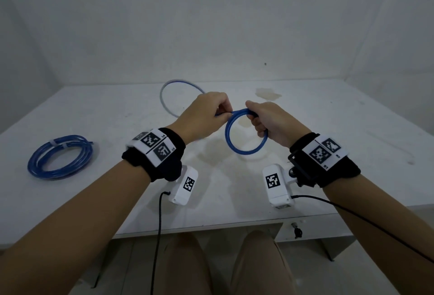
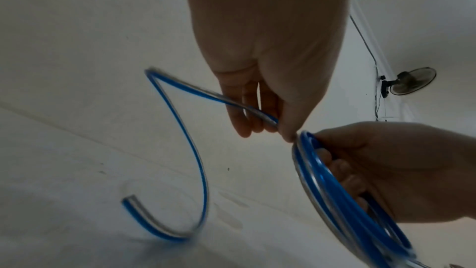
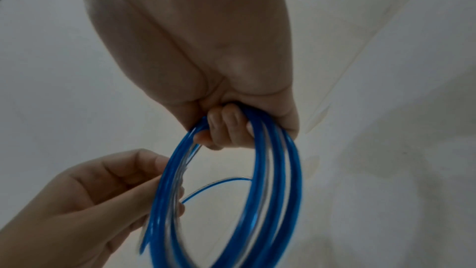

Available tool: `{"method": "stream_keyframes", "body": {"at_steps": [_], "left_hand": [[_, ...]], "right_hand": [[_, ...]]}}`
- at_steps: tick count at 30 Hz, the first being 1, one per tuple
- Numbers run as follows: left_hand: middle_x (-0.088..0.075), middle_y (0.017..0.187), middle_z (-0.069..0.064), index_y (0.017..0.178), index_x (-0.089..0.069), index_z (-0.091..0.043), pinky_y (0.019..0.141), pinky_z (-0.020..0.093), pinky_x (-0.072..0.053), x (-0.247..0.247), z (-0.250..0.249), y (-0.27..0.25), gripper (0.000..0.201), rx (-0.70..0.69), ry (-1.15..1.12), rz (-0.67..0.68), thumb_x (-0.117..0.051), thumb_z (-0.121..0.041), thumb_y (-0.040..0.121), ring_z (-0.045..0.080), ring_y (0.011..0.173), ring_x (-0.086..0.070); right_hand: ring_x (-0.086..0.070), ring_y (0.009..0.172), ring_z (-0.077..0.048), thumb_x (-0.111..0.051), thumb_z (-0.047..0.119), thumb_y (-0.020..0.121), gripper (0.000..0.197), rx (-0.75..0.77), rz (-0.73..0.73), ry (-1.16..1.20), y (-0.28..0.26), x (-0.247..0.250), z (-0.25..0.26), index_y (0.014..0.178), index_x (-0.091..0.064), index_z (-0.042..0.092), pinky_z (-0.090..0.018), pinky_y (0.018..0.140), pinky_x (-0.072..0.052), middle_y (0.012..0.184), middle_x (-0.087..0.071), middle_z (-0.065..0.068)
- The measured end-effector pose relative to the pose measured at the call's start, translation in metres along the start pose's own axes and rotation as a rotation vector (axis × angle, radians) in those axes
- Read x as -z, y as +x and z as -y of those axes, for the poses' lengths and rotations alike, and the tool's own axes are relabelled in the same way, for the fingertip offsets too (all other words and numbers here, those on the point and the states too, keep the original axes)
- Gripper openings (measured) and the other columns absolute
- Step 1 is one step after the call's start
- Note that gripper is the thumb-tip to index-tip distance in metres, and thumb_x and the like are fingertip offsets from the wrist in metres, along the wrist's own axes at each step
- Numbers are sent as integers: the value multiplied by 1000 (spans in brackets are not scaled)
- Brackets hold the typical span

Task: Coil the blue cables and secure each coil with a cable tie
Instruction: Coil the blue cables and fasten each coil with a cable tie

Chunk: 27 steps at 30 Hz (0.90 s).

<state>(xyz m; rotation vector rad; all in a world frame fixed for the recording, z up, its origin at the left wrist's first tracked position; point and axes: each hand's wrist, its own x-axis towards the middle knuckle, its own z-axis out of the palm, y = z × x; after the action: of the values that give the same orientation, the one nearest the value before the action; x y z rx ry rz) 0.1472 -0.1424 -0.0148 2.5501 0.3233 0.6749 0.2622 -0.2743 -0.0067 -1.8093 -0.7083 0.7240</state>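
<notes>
Above the middle of the white bench [image 1: 305,111], the right hand [image 1: 270,123] has its fingers curled round the top of a blue cable coil [image 1: 244,135] of several loops, which hangs upright below the fist, clear of the bench. The left hand [image 1: 206,116], just beside the right one, pinches the loose strand [image 2: 180,150] of the same cable between thumb and fingertips where it meets the coil. In the left wrist view the strand runs away from this pinch, bends sharply, and sweeps down in a long curve to a free end that curls up near the bench surface. In the head view that loose length shows as a pale arc on the far side of the hands. A finished coil [image 1: 60,157] of blue cable lies flat on the near left of the bench, well apart from the hands, bound by a white cable tie [image 1: 57,143] on its far edge. A wall fan [image 2: 412,80] shows in the left wrist view.
</notes>
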Motion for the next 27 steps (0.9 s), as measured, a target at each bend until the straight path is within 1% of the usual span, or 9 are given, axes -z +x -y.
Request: {"method": "stream_keyframes", "body": {"at_steps": [5,8,11,13,15,17,21,24,27], "left_hand": [[-71,93,6,97,-47,-17,73,36,-48,1,-3,-5,1,281,-303,165,-49,-17,97,19,74,-64],[-65,85,1,115,-52,-18,68,28,-38,3,-2,-4,22,412,-436,172,-45,-14,95,14,71,-51],[-50,80,-5,104,-64,-17,61,21,-33,2,-3,-3,22,398,-514,143,-43,-20,99,11,69,-42],[-52,80,-8,107,-65,-16,60,15,-35,-3,-5,-4,25,375,-542,67,-40,-17,101,6,68,-43],[-57,87,-5,108,-61,-15,69,19,-42,-9,-6,-5,23,343,-589,-23,-40,-13,101,8,75,-49],[-60,93,-2,105,-58,-15,85,35,-50,-12,-6,-6,20,320,-637,-74,-40,-12,101,14,86,-55],[-66,101,-1,109,-52,-14,103,44,-45,-14,-4,-8,16,377,-820,-31,-37,-18,104,18,102,-62],[-70,98,7,111,-51,-10,94,36,-49,-14,-7,-9,21,410,-1006,-22,-39,-26,104,24,101,-66],[-64,74,5,112,-57,-5,80,32,-51,-12,-9,-8,39,473,-1102,-7,-38,-38,104,23,76,-66]], "right_hand": [[-26,48,-12,-41,32,96,33,66,-101,4,2,-5,3,68,-44,15,-26,52,-25,56,-34,5],[-27,48,-11,-41,31,97,32,90,-121,37,2,-4,5,69,-45,15,-26,52,-26,56,-34,5],[-27,51,-11,-41,29,96,30,118,-144,45,2,-6,6,71,-45,15,-27,55,-26,58,-35,4],[-28,53,-11,-41,29,96,30,141,-166,68,2,-8,6,70,-45,15,-27,56,-27,61,-36,4],[-30,54,-12,-41,29,96,30,163,-198,87,3,-10,7,70,-45,15,-27,57,-28,63,-38,4],[-32,56,-11,-41,29,96,30,188,-229,105,3,-11,7,70,-46,15,-27,58,-30,64,-39,4],[-32,56,-12,-41,30,97,30,203,-249,163,5,-10,6,72,-47,15,-28,59,-30,63,-39,4],[-31,54,-11,-40,30,98,30,199,-235,219,7,-11,7,73,-46,14,-27,57,-30,62,-37,4],[-30,53,-11,-40,28,99,29,199,-223,261,9,-14,5,74,-46,15,-27,57,-30,63,-36,4]]}}
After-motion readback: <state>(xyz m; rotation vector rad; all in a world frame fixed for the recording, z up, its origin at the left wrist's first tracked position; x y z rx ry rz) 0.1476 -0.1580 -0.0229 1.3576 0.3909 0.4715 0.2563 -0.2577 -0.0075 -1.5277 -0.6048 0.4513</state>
